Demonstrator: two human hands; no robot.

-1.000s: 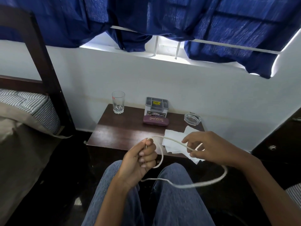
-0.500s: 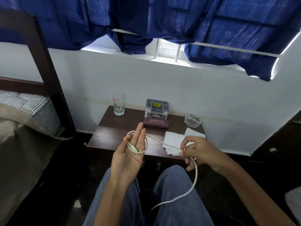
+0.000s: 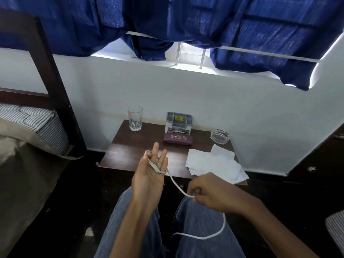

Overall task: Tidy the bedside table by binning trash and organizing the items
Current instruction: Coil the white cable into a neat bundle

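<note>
My left hand is raised palm-up in front of the bedside table, fingers straight, with a white cable looped round them and its plug end lying across the palm. My right hand pinches the same cable lower down over my lap; the free length hangs in a curve across my right thigh. Crumpled white tissues lie on the table's right front corner. At the back stand a drinking glass, a grey organizer box, a maroon glasses case and a glass ashtray.
A bed with a striped mattress and dark wooden post is at the left. Dark furniture stands to the right of the table. Blue curtains hang over the window above the white wall. My knees are close to the table's front edge.
My left hand opened from a closed grip and now has the cable wound round its straight fingers. My right hand moved down and toward me along the cable, shortening the hanging loop.
</note>
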